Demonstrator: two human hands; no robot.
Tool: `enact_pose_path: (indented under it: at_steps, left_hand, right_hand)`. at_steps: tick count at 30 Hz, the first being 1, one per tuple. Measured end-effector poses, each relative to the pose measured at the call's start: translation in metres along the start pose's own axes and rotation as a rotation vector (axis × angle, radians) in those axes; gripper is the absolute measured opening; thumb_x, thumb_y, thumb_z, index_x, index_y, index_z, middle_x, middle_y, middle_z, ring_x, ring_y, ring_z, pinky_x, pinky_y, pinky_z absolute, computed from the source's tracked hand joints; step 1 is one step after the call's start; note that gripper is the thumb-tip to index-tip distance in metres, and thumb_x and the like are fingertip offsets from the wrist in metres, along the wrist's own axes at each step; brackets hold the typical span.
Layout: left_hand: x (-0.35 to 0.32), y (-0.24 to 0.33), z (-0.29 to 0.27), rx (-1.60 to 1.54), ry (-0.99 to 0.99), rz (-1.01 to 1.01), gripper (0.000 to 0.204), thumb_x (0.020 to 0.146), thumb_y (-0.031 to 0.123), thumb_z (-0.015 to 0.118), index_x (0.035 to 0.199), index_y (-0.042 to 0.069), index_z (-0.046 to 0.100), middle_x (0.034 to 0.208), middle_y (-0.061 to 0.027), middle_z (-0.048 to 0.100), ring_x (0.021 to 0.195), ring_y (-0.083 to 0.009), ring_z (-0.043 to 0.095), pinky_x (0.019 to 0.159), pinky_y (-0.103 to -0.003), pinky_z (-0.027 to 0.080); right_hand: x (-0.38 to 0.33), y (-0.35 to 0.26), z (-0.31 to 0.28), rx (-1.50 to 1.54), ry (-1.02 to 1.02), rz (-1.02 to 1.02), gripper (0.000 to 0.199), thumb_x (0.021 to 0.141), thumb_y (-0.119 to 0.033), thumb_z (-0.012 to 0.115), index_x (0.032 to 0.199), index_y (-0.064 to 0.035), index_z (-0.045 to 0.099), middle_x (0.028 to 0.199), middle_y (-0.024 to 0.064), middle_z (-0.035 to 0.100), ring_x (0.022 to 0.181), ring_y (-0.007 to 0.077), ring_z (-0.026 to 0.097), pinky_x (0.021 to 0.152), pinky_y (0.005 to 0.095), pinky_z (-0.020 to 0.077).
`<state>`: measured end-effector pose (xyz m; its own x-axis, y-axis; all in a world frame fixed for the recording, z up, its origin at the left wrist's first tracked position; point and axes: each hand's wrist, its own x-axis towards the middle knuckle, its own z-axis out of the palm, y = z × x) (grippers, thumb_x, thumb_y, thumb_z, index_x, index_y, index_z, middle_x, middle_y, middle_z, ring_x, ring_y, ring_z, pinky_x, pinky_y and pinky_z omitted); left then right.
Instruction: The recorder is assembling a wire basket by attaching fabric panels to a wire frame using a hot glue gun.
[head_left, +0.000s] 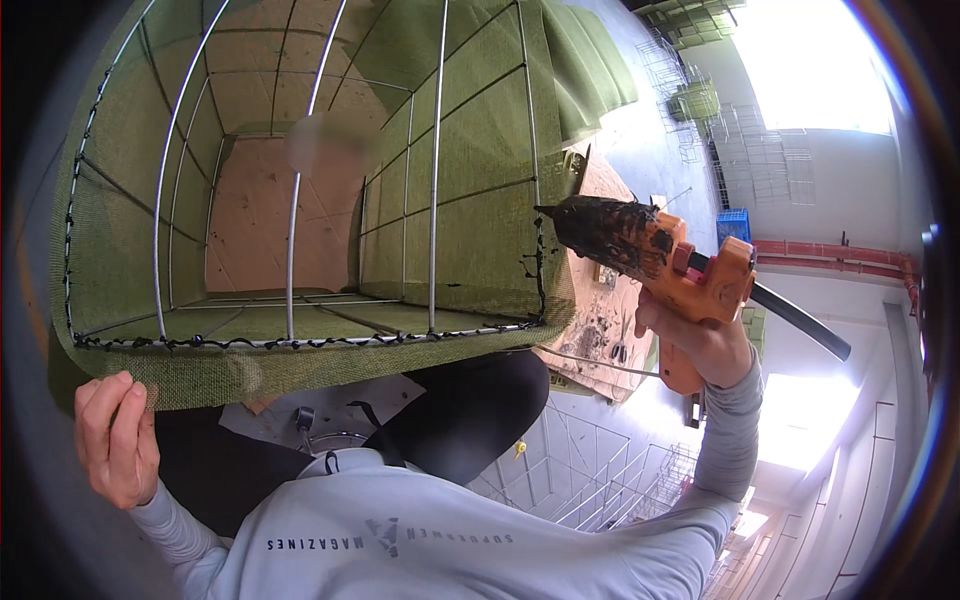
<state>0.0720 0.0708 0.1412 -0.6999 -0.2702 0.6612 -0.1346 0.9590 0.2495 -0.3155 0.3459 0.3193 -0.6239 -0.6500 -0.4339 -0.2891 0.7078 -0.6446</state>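
A wire frame (436, 170) lined with green woven fabric (330, 372) stands before me, its barred side toward me. Lumpy black glue (240, 342) runs along the wire at the near edge and up both side edges. At the near left corner, my left hand (115, 440) pinches the fabric's loose edge between thumb and curled fingers. My right hand (715, 345) grips an orange glue gun (695, 275) by its handle. The gun's blackened nozzle points left, at the frame's right edge wire. A black glue stick (800, 318) juts from its back.
Cardboard (590, 370) spotted with black glue lies right of the frame, with scissors (620, 352) on it. The gun's cord (600, 362) crosses there. Bare wire frames (590, 465) stand at the lower right, and more (765, 150) at the far right near a blue crate (733, 225).
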Motion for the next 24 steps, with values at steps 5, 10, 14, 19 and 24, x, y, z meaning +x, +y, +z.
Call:
enact_pose_path:
  at_steps: [5, 10, 14, 19, 24]
  left_hand:
    - [0.003, 0.001, 0.000, 0.009, 0.014, 0.015, 0.029, 0.066, -0.013, 0.071, 0.093, -0.009, 0.063, 0.092, -0.0198, 0.060, 0.073, -0.0325, 0.059, 0.057, -0.039, 0.050]
    - [0.006, 0.001, 0.001, -0.007, 0.027, 0.012, 0.031, 0.064, -0.013, 0.072, 0.093, -0.009, 0.063, 0.091, -0.0193, 0.060, 0.072, -0.0318, 0.059, 0.056, -0.038, 0.049]
    - [0.007, 0.002, 0.001, -0.006, 0.029, 0.007, 0.033, 0.061, -0.015, 0.071, 0.093, -0.009, 0.063, 0.091, -0.0190, 0.060, 0.072, -0.0313, 0.059, 0.056, -0.038, 0.049]
    - [0.008, 0.002, 0.001, -0.019, 0.035, 0.006, 0.037, 0.057, -0.015, 0.071, 0.092, -0.008, 0.063, 0.091, -0.0186, 0.060, 0.072, -0.0311, 0.059, 0.056, -0.037, 0.049]
    - [0.009, 0.003, 0.000, -0.019, 0.030, 0.000, 0.038, 0.055, -0.016, 0.071, 0.092, -0.008, 0.063, 0.091, -0.0181, 0.060, 0.072, -0.0311, 0.059, 0.056, -0.037, 0.049]
  right_hand:
    - [0.007, 0.000, -0.001, -0.002, 0.038, -0.005, 0.028, 0.077, -0.010, 0.075, 0.100, 0.0003, 0.061, 0.090, 0.0056, 0.063, 0.079, 0.0132, 0.062, 0.072, 0.0275, 0.0511]
    - [0.014, 0.001, 0.000, 0.050, 0.055, -0.035, 0.026, 0.078, -0.008, 0.074, 0.098, 0.0015, 0.061, 0.088, 0.0065, 0.063, 0.076, 0.0131, 0.062, 0.068, 0.0270, 0.0519]
    - [0.021, -0.004, -0.001, 0.050, 0.013, -0.033, 0.024, 0.079, -0.008, 0.072, 0.097, 0.0025, 0.060, 0.085, 0.0067, 0.063, 0.072, 0.0130, 0.062, 0.064, 0.0267, 0.0512]
    - [0.024, -0.008, 0.003, 0.075, 0.045, -0.064, 0.023, 0.080, -0.007, 0.071, 0.097, 0.0025, 0.059, 0.082, 0.0060, 0.063, 0.071, 0.0132, 0.062, 0.063, 0.0268, 0.0511]
    - [0.029, -0.006, -0.002, 0.071, -0.022, -0.093, 0.020, 0.081, -0.007, 0.070, 0.096, 0.0025, 0.059, 0.082, 0.0062, 0.062, 0.071, 0.0138, 0.061, 0.062, 0.0273, 0.0505]
